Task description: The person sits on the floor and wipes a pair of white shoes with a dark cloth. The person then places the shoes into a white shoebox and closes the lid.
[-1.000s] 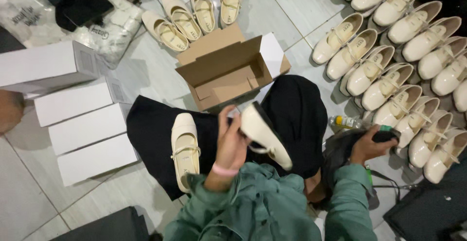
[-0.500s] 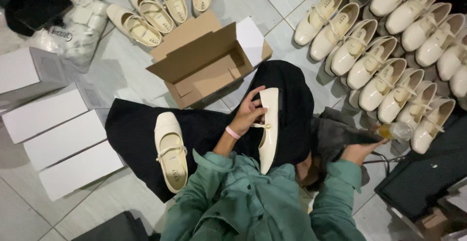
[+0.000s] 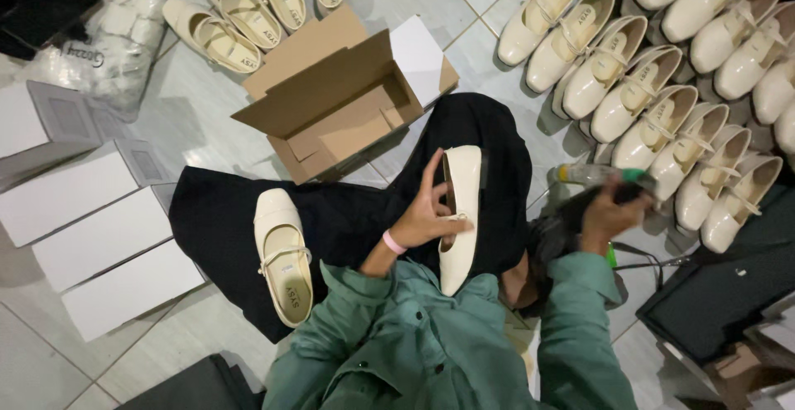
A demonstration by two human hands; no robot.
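Head view, looking down at a seated person in a green jacket with black cloth over the lap. The left hand [image 3: 424, 215] is partly closed around a glossy cream strapped flat shoe [image 3: 460, 211]: thumb hooked across the strap opening, fingers splayed up along the shoe's left edge. The shoe stands nearly upright on the right knee, toe pointing away from the body. The right hand [image 3: 609, 211] reaches out to the right and is motion-blurred; it is curled over something dark beside a blurred bottle with a green cap [image 3: 592, 176], but I cannot tell how tightly it grips or exactly what it holds.

A second matching cream shoe [image 3: 283, 253] lies sole-down on the left thigh, untouched. An open brown cardboard box [image 3: 335, 108] sits on the tiled floor just beyond the knees. White closed shoeboxes [image 3: 99, 236] are stacked to the left, and rows of cream shoes [image 3: 662, 87] lie to the right and along the top.

Risks, as a judgement: the held shoe is pinched on one side only, so it could twist and slide off the knee. The loose shoe on the thigh could tip off if the leg shifts. The reaching right arm could knock the bottle over.
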